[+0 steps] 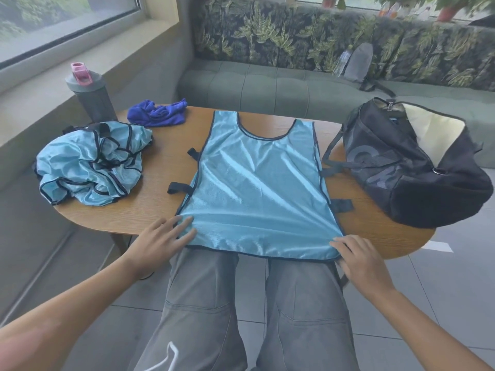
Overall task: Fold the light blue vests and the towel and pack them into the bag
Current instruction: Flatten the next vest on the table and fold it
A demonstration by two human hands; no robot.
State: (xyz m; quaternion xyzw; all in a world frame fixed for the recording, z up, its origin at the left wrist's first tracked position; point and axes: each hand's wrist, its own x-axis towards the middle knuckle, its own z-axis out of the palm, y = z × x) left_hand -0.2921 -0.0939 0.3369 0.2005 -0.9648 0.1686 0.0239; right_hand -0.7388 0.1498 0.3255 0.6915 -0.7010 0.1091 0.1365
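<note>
On the wooden tabletop (160,183), the slick, limp vest (257,188) lay flat, left hand (160,242) fingers (184,223) straight on its hem, right hand (361,258) pinching the opposite hem corner, probably the best hold.

Both bare forearms reaching forward, palms down, above grey-trousered knees.
Left hand (163,238) flat, fingers straight and spread, tips pressed on cloth. Right hand (357,257) palm down, knuckles raised, fingers bent at a hem corner; actual pinch hidden, cannot be told.
</note>
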